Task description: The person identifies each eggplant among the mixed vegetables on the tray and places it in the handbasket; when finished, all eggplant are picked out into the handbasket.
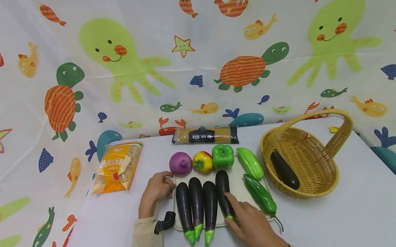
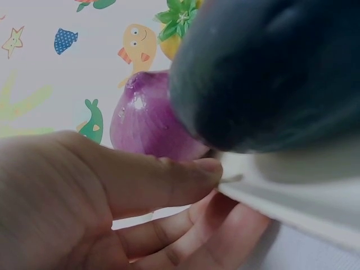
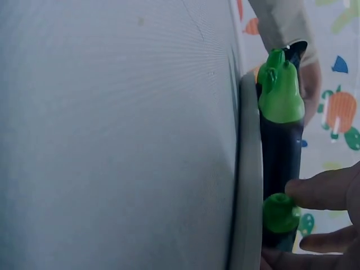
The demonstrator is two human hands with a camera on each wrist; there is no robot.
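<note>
My left hand (image 1: pixel 158 189) pinches the left rim of a white tray (image 1: pixel 212 224); in the left wrist view the thumb (image 2: pixel 185 181) lies above the rim and the fingers below. My right hand (image 1: pixel 255 225) holds an eggplant (image 1: pixel 222 182) near its green cap (image 3: pixel 280 214), with the thumb by the cap and the index finger along its dark body. Left of it, three eggplants (image 1: pixel 197 203) lie side by side with their green ends over the tray's front edge. A purple onion (image 1: pixel 180 163) sits at the tray's back left corner.
A yellow-red fruit (image 1: pixel 202 162), green bell pepper (image 1: pixel 223 156), pale green vegetable (image 1: pixel 250 163) and long green pepper (image 1: pixel 261 195) share the tray. Right stands a wicker basket (image 1: pixel 309 162) with another eggplant (image 1: pixel 285 170) inside. Behind lies pasta (image 1: pixel 203 136); left, an orange bag (image 1: pixel 119 167).
</note>
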